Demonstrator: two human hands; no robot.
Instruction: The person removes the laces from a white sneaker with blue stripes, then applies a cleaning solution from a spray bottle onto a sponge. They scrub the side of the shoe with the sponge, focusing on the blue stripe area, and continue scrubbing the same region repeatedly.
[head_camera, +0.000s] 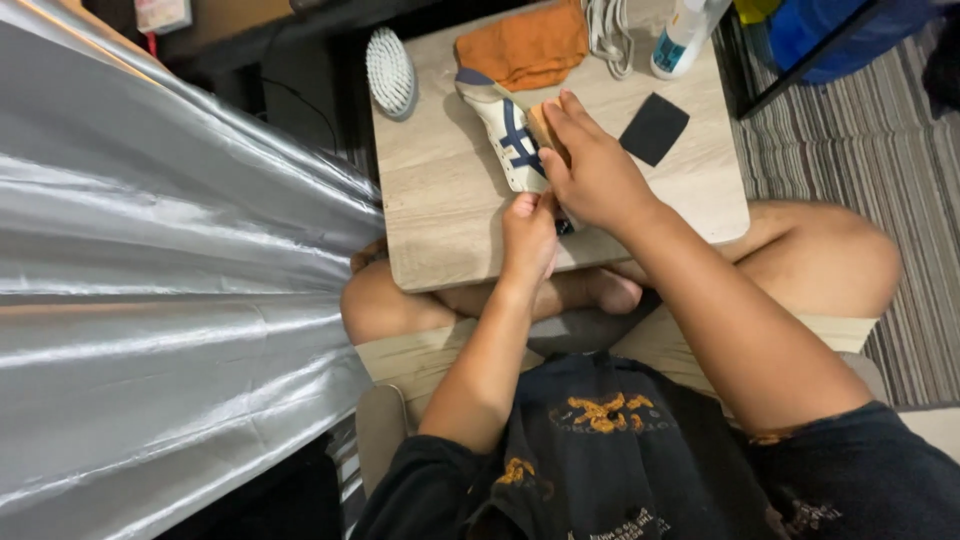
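A white sneaker (505, 125) with dark blue stripes lies on a small light wooden table (440, 200), its toe pointing away from me. My left hand (528, 235) grips the heel end of the sneaker. My right hand (592, 170) rests on top of the shoe by its opening, fingers curled into it and pressing on a tan part there. Both hands cover the rear half of the shoe. I sit cross-legged with the table over my lap.
An orange cloth (528, 45) lies beyond the shoe, with white laces (608, 30) and a spray bottle (682, 38) next to it. A white brush (390, 70) sits at the far left corner, a black square pad (654, 128) to the right. Silver fabric (170, 300) hangs at my left.
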